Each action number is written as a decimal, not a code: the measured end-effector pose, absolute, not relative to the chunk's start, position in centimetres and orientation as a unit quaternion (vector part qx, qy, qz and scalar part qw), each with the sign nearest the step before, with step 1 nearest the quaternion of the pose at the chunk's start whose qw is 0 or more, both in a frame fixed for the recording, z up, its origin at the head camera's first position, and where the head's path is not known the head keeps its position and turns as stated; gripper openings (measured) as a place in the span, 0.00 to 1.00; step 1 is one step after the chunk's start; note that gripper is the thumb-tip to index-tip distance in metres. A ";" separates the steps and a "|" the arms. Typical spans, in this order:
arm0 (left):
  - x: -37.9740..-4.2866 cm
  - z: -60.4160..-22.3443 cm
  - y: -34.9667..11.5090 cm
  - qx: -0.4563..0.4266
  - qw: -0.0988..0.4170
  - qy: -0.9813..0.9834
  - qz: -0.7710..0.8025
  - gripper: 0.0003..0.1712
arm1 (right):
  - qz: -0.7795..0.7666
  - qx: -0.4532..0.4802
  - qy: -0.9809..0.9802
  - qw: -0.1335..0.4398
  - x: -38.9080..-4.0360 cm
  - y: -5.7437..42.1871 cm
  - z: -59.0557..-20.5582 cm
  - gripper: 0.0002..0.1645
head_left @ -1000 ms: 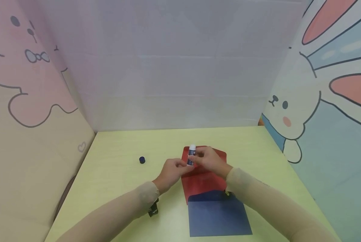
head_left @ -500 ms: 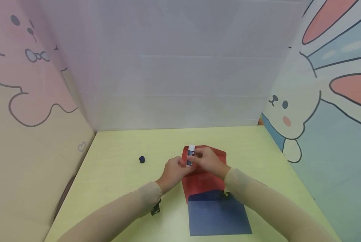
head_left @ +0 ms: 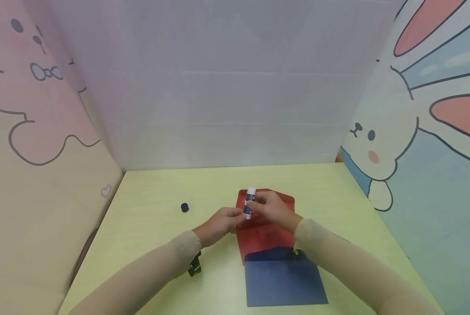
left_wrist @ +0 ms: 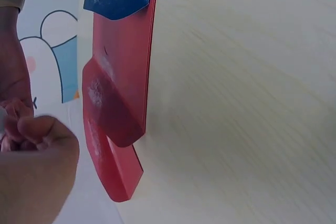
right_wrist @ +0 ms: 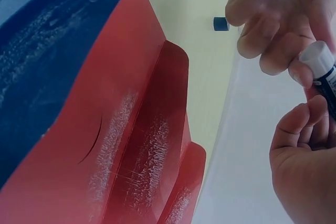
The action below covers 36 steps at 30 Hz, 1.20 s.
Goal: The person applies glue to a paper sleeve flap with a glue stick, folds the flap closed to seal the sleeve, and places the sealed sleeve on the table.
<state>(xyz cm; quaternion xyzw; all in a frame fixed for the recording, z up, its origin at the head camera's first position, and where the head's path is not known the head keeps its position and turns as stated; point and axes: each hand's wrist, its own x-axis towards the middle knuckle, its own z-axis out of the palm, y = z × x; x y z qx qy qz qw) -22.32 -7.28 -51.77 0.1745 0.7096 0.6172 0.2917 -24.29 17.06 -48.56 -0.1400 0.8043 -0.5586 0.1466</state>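
Observation:
My right hand [head_left: 275, 209] grips a glue stick [head_left: 249, 203] with a dark blue label, held above the red envelopes, its white ends at top and bottom. The thumb and forefinger of my left hand [head_left: 219, 225] pinch the lower white end; the right wrist view shows this white knob [right_wrist: 317, 59] between them, the other fingers loosely curled. Beneath lie overlapping red envelopes [head_left: 264, 240] and, nearest me, a blue envelope [head_left: 286, 284]. Their flaps are raised, and white glue streaks [right_wrist: 152, 166] mark them. A dark blue cap [head_left: 185, 207] sits apart on the left.
A pale yellow table [head_left: 152, 192] carries everything, with a white wall [head_left: 227, 96] behind it and cartoon-printed side walls. A black strap [head_left: 194, 267] shows under the left forearm. The envelopes overlap in a row running away from me.
My left hand has turned at the glue stick's base, its fingers now more extended and the wrist lower. The glue stick tilts slightly more to the right. The envelopes and cap stay put.

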 end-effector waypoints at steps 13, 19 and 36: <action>-21.2 -51.2 -4.9 0.059 0.108 0.773 0.622 0.20 | -0.551 -0.139 0.810 0.143 -24.5 16.4 -48.5 0.19; -21.0 -51.2 -5.0 0.060 0.114 0.782 0.610 0.19 | -0.543 -0.145 0.815 0.143 -24.5 16.5 -48.7 0.17; -22.1 -51.8 -7.1 0.166 0.312 0.678 0.645 0.27 | -0.549 -0.146 0.811 0.138 -24.4 16.9 -48.5 0.16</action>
